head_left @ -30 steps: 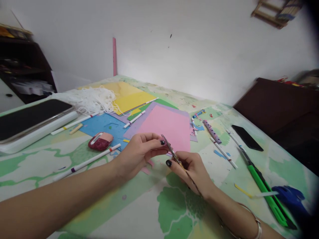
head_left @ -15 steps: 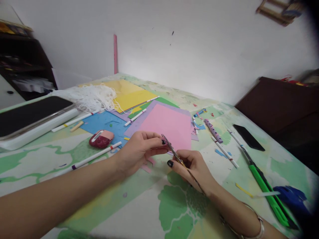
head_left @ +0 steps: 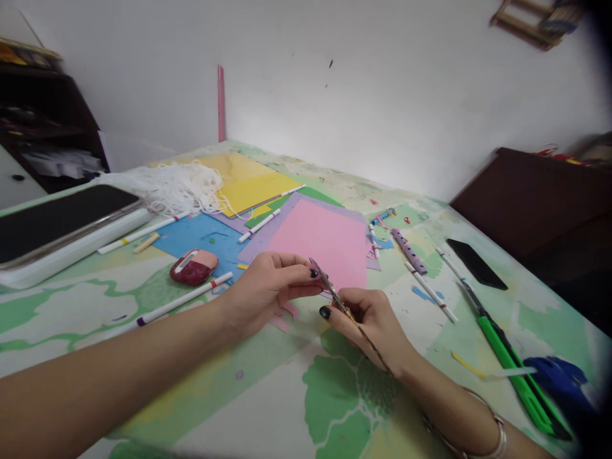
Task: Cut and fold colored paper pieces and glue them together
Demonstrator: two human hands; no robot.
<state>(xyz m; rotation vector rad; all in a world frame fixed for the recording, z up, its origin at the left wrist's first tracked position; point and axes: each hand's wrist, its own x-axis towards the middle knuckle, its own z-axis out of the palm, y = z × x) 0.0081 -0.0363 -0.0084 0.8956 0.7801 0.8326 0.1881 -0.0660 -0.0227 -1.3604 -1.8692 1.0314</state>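
My right hand (head_left: 370, 325) is closed round a pair of scissors (head_left: 329, 284), whose blades point up and to the left. The blade tips reach right beside the fingertips of my left hand (head_left: 275, 287). Thumb and fingers of that left hand are pinched together; whatever lies between them is too small and hidden to make out. Behind both hands lies a pink paper sheet (head_left: 320, 236) on top of a lilac sheet (head_left: 253, 248). Small pink paper scraps (head_left: 282, 319) rest on the tablecloth below my left hand.
Left of my hands are an earbud case (head_left: 194, 266), a white marked stick (head_left: 186, 299), blue paper (head_left: 191, 239), a heap of white string (head_left: 176, 185) and a phone on a white box (head_left: 71, 248). At right lie a green cutter knife (head_left: 516, 376) and a black phone (head_left: 475, 263).
Hardly anything differs. Both hands and the scissors keep the same place and pose, with only a very slight shift of the whole view.
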